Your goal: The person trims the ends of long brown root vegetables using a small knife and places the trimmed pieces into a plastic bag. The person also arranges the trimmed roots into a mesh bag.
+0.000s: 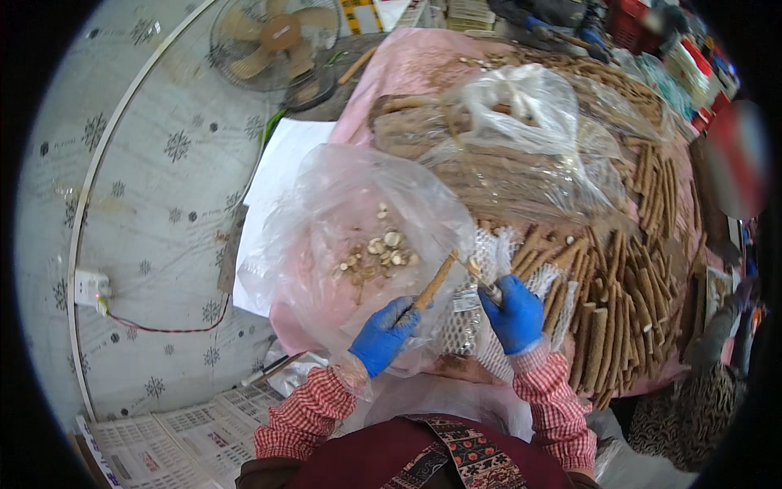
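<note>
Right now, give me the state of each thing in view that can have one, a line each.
Left hand: gloved, closed around the held root.
Right hand: gloved, closed around a small tool.
Held root: tilted, upper end near the small tool.
Cut pieces: scattered, pale faces showing.
Clear bag: crumpled, spread out.
Loose roots: mostly side by side.
Bundled roots: covered by clear plastic.
Fan: blades distinct, apparently still.

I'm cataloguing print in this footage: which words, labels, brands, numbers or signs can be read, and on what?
Nothing here is clear enough to quote.
Snowflake-patterned panel: scattered small print, too blurred.
Fan hub: a small mark, too blurred.
Printed sheets, lower left: rows of fine print, too small.
White label between the hands: too small.
Brown root in the left hand: no text visible.
</note>
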Available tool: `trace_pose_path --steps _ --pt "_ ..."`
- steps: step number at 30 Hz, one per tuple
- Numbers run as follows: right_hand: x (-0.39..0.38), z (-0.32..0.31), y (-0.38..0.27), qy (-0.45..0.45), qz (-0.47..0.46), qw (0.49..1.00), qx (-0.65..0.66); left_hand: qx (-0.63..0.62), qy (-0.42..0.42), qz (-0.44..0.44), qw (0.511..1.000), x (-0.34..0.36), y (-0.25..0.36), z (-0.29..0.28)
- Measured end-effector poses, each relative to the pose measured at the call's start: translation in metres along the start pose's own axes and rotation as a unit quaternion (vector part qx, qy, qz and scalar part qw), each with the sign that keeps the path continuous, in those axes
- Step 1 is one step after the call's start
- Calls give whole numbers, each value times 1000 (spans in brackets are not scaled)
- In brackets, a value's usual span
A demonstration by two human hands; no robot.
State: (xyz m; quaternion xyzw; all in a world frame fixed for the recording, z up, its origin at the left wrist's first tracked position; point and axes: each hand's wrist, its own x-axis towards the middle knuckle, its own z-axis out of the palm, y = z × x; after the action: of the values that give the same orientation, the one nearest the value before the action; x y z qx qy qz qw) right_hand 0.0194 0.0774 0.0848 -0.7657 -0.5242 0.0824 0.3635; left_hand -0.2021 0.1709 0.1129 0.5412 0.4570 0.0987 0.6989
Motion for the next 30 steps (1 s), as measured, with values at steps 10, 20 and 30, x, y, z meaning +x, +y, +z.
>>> trace_pose_path --steps 10,20,30 --pt "38 107 -28 -159 -32 987 12 -38 113 2 993 -26 -35 -84" --pt "-8 113 -76 -229 263 774 529 -364 204 152 896 -1 -8 -108" --pt "2 79 -110 -233 212 800 510 -395 43 199 896 -12 -6 -83"
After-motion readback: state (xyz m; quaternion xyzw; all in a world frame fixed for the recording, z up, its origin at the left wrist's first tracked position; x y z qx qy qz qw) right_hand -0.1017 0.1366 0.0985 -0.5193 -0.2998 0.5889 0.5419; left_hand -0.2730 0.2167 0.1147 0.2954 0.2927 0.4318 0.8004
